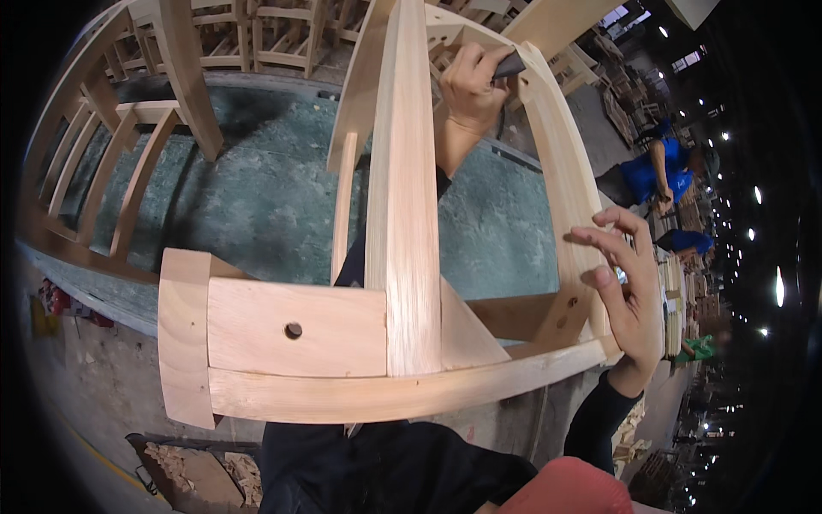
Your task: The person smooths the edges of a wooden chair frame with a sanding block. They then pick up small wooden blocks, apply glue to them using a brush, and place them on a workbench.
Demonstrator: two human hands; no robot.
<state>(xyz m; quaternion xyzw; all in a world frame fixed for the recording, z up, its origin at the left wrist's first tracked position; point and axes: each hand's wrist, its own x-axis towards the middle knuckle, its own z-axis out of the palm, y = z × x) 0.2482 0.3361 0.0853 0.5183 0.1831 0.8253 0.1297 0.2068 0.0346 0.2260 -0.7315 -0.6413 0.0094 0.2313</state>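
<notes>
A pale wooden chair frame (413, 197) stands in front of me, with joined rails, a triangular corner brace (467, 330) and a block with a round hole (257, 325). My left arm reaches through the frame, and my left hand (473, 88) is closed at its far corner. Between its fingers is a small dark grey flat piece (510, 65), pressed to the wood; I cannot make out its exact kind. Beside the curved right-hand rail (561, 163), my right hand (629, 287) is open, fingers spread, resting by the near right corner.
The frame is over a green worktop (257, 188). Another wooden chair frame (128, 163) lies at the left, and more chairs stand behind. A bin of wood scraps (201, 475) sits on the floor. Red fabric (569, 488) shows at the lower edge. People in blue (655, 176) work at the right.
</notes>
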